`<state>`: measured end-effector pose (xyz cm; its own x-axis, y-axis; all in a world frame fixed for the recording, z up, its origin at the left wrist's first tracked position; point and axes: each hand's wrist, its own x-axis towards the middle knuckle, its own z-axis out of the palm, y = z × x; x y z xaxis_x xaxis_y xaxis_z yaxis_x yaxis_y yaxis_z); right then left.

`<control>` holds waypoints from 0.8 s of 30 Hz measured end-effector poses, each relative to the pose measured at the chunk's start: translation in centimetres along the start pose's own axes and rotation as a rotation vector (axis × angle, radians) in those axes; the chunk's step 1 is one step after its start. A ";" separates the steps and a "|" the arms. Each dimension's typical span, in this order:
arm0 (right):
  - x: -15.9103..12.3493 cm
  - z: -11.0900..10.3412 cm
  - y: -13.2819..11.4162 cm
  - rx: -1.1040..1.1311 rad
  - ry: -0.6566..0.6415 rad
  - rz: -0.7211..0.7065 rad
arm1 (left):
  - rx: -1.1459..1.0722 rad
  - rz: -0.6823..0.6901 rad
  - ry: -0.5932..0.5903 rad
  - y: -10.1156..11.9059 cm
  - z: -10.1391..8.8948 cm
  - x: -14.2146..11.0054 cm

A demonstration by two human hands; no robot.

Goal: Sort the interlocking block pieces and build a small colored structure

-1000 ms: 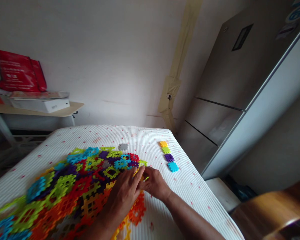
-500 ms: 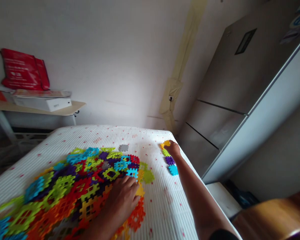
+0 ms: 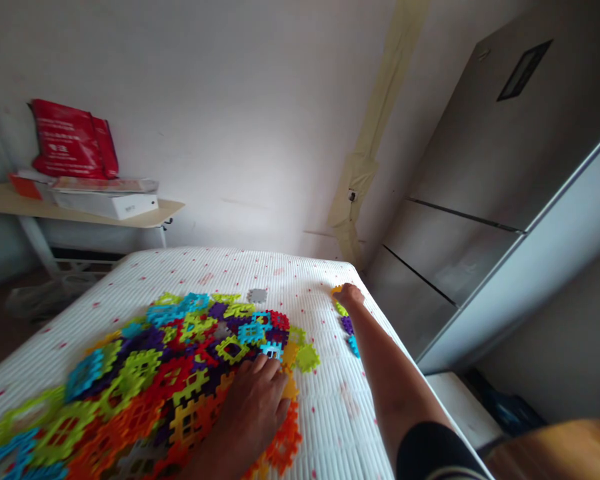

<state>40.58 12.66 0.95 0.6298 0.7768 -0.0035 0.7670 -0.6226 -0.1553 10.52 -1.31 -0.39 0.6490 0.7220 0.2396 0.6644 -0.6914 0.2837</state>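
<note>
A wide pile of colourful plastic interlocking tiles (image 3: 145, 370) with notched edges covers the left part of the cloth. My left hand (image 3: 263, 393) rests on the pile's right side, palm down, fingers loosely bent over the tiles and holding none that I can see. At the far right, my right hand (image 3: 351, 296) has its fingers closed on a yellow tile (image 3: 337, 290), mostly hidden under them. That tile tops a short row with a lime green tile (image 3: 341, 309), a purple tile (image 3: 347, 325) and a blue tile (image 3: 353, 345), partly covered by my forearm.
The tiles lie on a white ribbed cloth (image 3: 337, 407) with red dots. Apart from the pile sits a grey tile (image 3: 257, 295). A tall grey fridge (image 3: 445, 180) stands beyond the right edge. Back left, a side table (image 3: 173, 211) bears a white box (image 3: 130, 206) and red bag (image 3: 73, 143).
The view has turned slightly, so the scene sits further right. My right hand now covers more of the yellow tile. My left hand stays on the pile.
</note>
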 end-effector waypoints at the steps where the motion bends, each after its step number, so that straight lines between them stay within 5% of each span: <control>1: 0.1 0.0 0.0 -0.003 -0.002 0.000 | -0.002 -0.001 0.002 0.0 0.0 0.0; 16: -0.4 0.8 -0.3 -0.011 -0.027 0.004 | 0.036 -0.075 -0.035 0.4 -0.6 -0.4; 24: -2.4 -1.6 -0.7 0.043 0.052 -0.077 | 0.081 -0.121 -0.082 0.3 -0.5 -0.5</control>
<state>38.72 11.05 2.67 0.5758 0.8153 0.0614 0.8079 -0.5559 -0.1955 10.20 -1.92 0.05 0.5884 0.7980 0.1306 0.7651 -0.6017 0.2293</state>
